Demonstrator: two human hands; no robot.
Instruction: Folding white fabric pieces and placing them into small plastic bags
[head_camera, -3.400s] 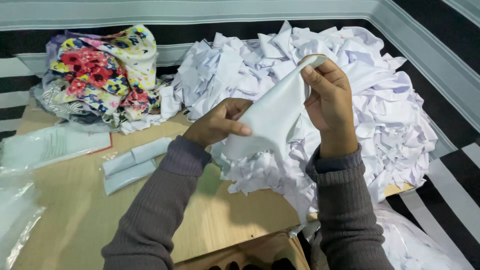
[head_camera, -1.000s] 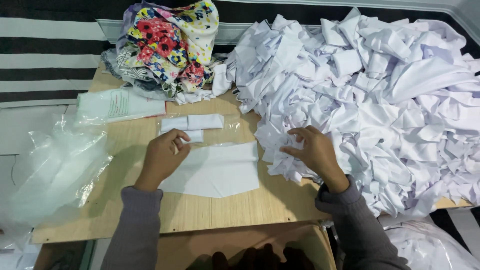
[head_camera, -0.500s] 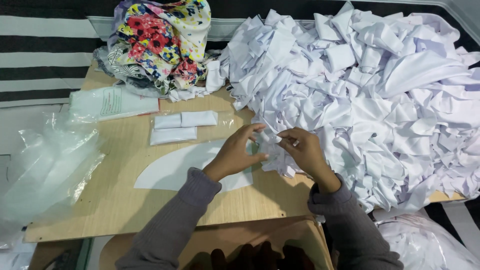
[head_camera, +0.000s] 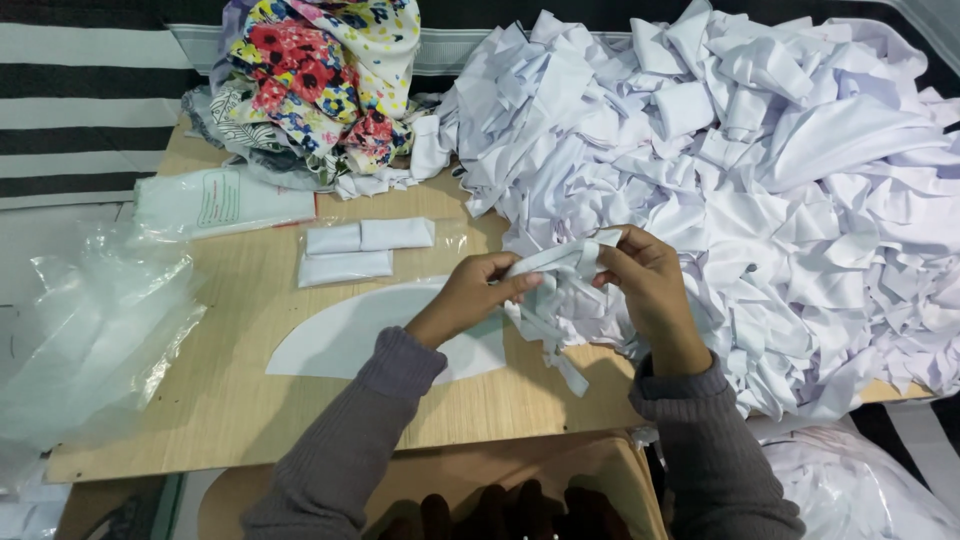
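My left hand (head_camera: 470, 295) and my right hand (head_camera: 648, 283) both grip a crumpled white fabric piece (head_camera: 560, 270), lifted a little above the wooden board (head_camera: 240, 400). Its loose end hangs down between my wrists. A flat, curved white fabric piece (head_camera: 345, 335) lies on the board under my left forearm. A large heap of white fabric pieces (head_camera: 780, 170) fills the right side, touching my right hand.
Folded white pieces in clear wrap (head_camera: 362, 250) lie behind the curved piece. A floral fabric bundle (head_camera: 310, 85) sits at the back left. Clear plastic bags (head_camera: 90, 330) and a flat plastic packet (head_camera: 220, 200) are at the left. A brown box (head_camera: 500, 490) is below the board's front edge.
My hands have lifted a white piece from the heap's edge and hold it between them. The curved flat piece stays laid on the board. The view has shifted slightly.
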